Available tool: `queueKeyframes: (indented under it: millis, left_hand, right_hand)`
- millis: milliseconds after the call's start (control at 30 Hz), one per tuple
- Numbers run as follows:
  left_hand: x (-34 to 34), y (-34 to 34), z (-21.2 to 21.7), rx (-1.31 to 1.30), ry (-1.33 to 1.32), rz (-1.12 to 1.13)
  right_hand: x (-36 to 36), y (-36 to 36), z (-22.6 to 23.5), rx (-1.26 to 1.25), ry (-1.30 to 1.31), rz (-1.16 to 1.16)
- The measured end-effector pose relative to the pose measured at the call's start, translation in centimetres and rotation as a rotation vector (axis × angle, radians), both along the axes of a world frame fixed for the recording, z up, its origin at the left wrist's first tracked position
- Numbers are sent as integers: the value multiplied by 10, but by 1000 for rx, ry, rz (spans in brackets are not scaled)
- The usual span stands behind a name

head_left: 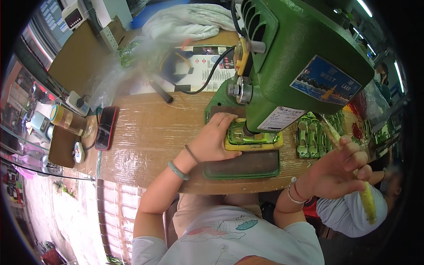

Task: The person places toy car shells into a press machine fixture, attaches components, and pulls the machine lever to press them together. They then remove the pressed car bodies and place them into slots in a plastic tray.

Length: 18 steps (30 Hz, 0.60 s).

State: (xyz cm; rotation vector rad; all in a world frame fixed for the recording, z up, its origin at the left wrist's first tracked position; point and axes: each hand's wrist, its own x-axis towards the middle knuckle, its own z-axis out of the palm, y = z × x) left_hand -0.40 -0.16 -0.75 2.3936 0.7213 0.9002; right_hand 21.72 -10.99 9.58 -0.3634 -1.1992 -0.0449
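Observation:
A green bench press (282, 79) stands before me. Under its ram sits a shiny green metal piece (240, 134) in a yellow-edged holder (256, 146). My left hand (216, 138) grips the holder's left end, fingers on the far side and thumb along the near side. The ram hides part of the metal piece. To the right, my right hand (338, 170) is closed round the press lever (367, 203), a long bar wrapped in worn yellow. The lever slants from beside the press down toward the lower right.
Rows of shiny green metal pieces (311, 134) lie right of the press. A red-edged phone (106, 128), a lidded jar (66, 120) and a hammer-like handle (161, 92) are left. White cloth (190, 22) is at the back. A person in pale clothing (349, 212) sits close on the right.

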Motion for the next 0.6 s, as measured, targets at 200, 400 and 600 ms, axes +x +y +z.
queueKeyframes:
  millis: [200,400,600]
  left_hand:
    - [3,2,-1,17,-19,-34]
    - [-3,2,2,-5,-8,-16]
    - [4,3,0,-15,60,-28]
  right_hand:
    - [17,4,24,-77,-44,152]
    - [33,105,105,-606,116,214]
    - [124,224,-39,-987,131,865]
